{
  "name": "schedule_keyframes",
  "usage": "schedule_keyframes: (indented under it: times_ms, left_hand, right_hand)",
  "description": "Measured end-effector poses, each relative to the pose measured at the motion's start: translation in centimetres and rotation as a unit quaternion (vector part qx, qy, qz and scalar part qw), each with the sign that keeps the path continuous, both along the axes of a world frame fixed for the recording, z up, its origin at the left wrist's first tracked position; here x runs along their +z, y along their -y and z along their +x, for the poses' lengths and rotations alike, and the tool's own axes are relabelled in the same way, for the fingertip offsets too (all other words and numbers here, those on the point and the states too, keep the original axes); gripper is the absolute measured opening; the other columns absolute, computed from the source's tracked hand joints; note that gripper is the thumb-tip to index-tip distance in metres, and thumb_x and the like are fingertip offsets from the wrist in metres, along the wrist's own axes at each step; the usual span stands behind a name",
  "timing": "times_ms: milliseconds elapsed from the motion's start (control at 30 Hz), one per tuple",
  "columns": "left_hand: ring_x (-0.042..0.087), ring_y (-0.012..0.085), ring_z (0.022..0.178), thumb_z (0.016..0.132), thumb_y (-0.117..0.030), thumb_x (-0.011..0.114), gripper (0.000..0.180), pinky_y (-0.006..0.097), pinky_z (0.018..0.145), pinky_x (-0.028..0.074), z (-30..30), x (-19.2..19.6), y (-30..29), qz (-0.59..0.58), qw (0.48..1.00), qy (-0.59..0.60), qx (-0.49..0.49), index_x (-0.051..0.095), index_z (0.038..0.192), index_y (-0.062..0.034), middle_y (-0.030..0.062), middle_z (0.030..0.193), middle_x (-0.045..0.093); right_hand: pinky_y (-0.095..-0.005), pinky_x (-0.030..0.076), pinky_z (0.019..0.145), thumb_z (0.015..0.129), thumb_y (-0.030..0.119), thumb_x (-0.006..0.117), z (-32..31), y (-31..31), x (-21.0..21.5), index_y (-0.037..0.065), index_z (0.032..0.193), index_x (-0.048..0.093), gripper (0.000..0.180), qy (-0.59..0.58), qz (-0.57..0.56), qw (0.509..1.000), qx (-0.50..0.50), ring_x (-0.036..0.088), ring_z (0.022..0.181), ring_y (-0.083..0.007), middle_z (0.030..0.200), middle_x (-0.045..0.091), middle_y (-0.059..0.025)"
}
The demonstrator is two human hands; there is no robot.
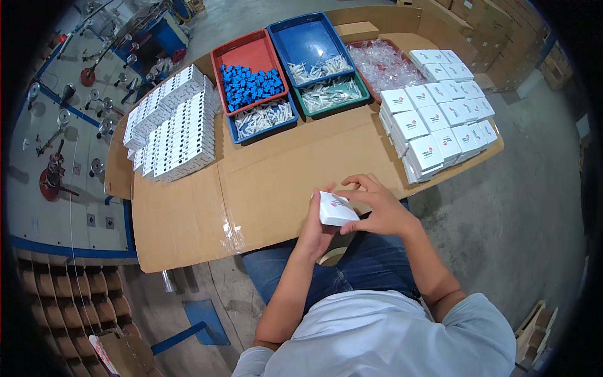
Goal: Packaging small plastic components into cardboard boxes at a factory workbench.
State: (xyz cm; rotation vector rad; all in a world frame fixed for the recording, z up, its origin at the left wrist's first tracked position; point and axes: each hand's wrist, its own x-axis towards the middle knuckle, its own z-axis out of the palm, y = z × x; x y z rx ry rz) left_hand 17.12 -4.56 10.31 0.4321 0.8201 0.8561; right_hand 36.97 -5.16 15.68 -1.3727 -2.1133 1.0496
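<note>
A small white box (336, 210) with a printed mark on top is held over the table's near edge, above my lap. My left hand (312, 231) wraps around its left side and underside, the thumb along the edge. My right hand (379, 210) curves over the box's right side, with thumb and fingers touching its right end. At the right of the table stand stacked white boxes (433, 117) of the same look. Stacked white pieces with dark openings (182, 129) form a block at the left.
Across the back, a red tray (244, 43) holds blue plastic parts (251, 87). Blue trays (301, 30) and a green tray (363, 88) hold white plugs (331, 95). Clear plastic bags (384, 66) fill another tray. Cardboard (270, 182) covers the table; a metal bench (69, 157) stands left.
</note>
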Motion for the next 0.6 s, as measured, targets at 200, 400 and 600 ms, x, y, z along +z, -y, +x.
schedule_keyframes:
  times_ms: [200,400,600]
  left_hand:
    - [0.071,0.0343,0.111,0.084,-0.097,0.027,0.109,0.047,0.084,0.063,-1.4,0.8,-0.6,-0.083,0.991,0.02,-0.107,0.051,0.146,-0.0097,0.0186,0.13,0.066]
    - [0.069,0.0308,0.115,0.084,-0.096,0.018,0.11,0.042,0.091,0.06,-1.7,2.1,1.0,-0.057,0.997,0.037,-0.047,0.048,0.148,-0.0116,0.0152,0.128,0.067]
    - [0.062,0.026,0.124,0.098,-0.081,0.027,0.084,0.042,0.099,0.056,-1.5,3.4,2.1,-0.024,0.999,0.002,0.022,0.047,0.148,-0.0161,0.0104,0.134,0.061]
  right_hand:
    - [-0.0493,0.029,0.123,0.079,0.016,0.083,-0.6,-0.7,-0.4,0.014,0.155,0.051,0.082,-0.131,0.077,0.966,0.21,0.037,0.149,-0.0373,0.16,0.042,-0.0173]
    - [-0.044,0.042,0.114,0.075,0.015,0.084,-2.6,-1.1,0.6,0.014,0.153,0.052,0.085,-0.166,0.013,0.978,0.126,0.049,0.136,-0.037,0.147,0.05,-0.0178]
    - [-0.0446,0.043,0.113,0.075,0.021,0.087,-5.2,-1.0,-1.3,0.006,0.152,0.051,0.086,-0.129,0.181,0.97,0.095,0.051,0.136,-0.0364,0.148,0.048,-0.0194]
